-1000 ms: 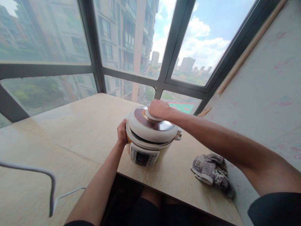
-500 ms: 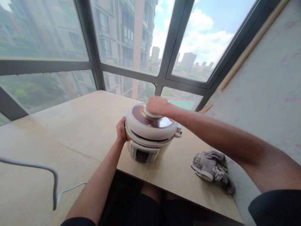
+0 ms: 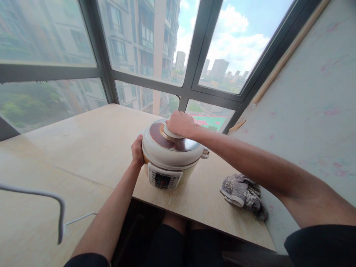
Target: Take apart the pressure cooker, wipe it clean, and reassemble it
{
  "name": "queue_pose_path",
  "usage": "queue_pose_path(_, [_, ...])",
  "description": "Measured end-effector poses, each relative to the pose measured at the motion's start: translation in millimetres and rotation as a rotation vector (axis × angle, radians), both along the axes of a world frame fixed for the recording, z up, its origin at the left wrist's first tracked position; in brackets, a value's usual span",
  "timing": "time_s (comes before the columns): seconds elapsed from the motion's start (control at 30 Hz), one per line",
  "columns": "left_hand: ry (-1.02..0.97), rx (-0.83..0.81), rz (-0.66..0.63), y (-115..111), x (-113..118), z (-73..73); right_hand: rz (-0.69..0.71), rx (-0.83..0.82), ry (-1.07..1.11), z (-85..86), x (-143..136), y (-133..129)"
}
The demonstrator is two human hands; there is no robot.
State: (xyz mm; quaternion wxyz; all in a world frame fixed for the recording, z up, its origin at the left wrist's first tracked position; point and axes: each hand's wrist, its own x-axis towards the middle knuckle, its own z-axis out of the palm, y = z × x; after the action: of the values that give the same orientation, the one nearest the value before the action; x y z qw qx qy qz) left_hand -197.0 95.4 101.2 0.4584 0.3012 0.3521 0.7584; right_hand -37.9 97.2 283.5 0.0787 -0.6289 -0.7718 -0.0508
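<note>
Saw white and red-brown on the lid, marbled cream on the worktop, mottled grey-brown on the cloth, pink blotches on the pale wall.

One white electric cooker, upright on the pale tabletop, control panel facing you. One domed lid, resting on the cooker; your right hand grips its top knob. Your left hand, against the cooker's left side, fingers partly hidden. One crumpled grey cloth, near the patterned wall. One light-coloured cord, left of your left forearm.
</note>
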Motion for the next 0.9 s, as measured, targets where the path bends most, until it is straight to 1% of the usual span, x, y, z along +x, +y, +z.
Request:
queue_pose_path(0.2, [0.001,-0.036,0.021,-0.7,0.3,2.0,0.03,0.063,-0.027,-2.7,3.8,-14.6])
queue_pose_path(0.3, [0.011,-0.04,0.042,-1.5,0.8,3.5,0.032,0.061,-0.021,-3.3,5.0,-18.6])
queue_pose_path(0.47, [0.035,-0.059,0.055,-3.2,1.8,5.5,0.071,0.052,-0.053,-4.2,7.4,-15.0])
queue_pose_path(0.63, [0.045,-0.057,0.047,-3.8,-0.1,2.9,0.111,0.03,-0.072,-6.0,6.8,-12.5])
queue_pose_path(0.77, [0.057,-0.037,0.023,-3.9,-1.2,1.2,0.116,0.037,-0.067,-6.9,7.4,-13.3])
queue_pose_path(0.9, [0.057,-0.046,0.031,-4.8,-0.6,1.0,0.115,0.052,-0.081,-9.0,8.5,-13.5])
